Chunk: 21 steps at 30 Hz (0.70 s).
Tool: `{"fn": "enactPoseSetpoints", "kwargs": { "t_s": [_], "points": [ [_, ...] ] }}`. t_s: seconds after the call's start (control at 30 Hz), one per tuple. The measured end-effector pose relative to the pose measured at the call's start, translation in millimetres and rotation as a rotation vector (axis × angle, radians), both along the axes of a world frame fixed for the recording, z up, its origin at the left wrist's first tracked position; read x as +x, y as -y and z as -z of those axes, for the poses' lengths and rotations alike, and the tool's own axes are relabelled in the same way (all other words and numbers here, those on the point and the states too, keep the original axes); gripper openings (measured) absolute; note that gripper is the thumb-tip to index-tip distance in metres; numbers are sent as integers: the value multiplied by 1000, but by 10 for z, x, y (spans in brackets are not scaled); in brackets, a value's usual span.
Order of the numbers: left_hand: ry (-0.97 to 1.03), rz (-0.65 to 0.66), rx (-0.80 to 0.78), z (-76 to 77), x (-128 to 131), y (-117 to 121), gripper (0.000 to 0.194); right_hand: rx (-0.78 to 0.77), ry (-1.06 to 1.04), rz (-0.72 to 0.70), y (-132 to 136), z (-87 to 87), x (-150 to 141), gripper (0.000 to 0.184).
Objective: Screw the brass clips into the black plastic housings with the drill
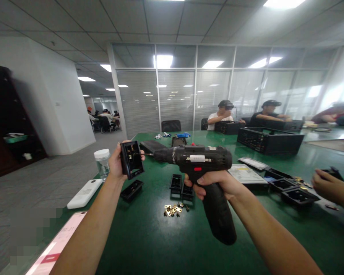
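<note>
My right hand [209,183] grips the handle of a black cordless drill [203,158], a finger near its trigger. The drill points left, its thin bit reaching a black plastic frame [126,162]. I cannot tell whether the tip touches a screw. My left hand [117,160] is closed around this frame and holds it upright above the table, fingertips showing past its right edge. Below the drill lies a small pile of brass plates and screws [172,210]. Similar black frames rest nearby, one [132,190] under my left hand and another [176,184] behind the pile.
On the green table [149,236], a lidded clear jar [102,164], a white power bank [84,193] and a pink-screened phone [57,244] line the left edge. More black frames [299,196] and a co-worker's hand [326,185] are at right. Black cases [271,141] stand farther back.
</note>
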<state>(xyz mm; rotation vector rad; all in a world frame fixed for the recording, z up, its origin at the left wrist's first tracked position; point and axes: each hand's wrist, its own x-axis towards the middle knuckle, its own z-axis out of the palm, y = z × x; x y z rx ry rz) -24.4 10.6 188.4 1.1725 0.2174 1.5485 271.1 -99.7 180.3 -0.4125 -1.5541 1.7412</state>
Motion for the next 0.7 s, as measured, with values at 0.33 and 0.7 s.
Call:
{"fn": "enactPoseSetpoints", "kwargs": {
  "t_s": [0.33, 0.7],
  "points": [
    [11, 21, 8, 1, 1, 6, 35, -3, -16, -1, 3, -16, -11, 29],
    [7, 11, 2, 16, -15, -16, 36, 4, -15, -15, -1, -14, -7, 27]
  ]
}}
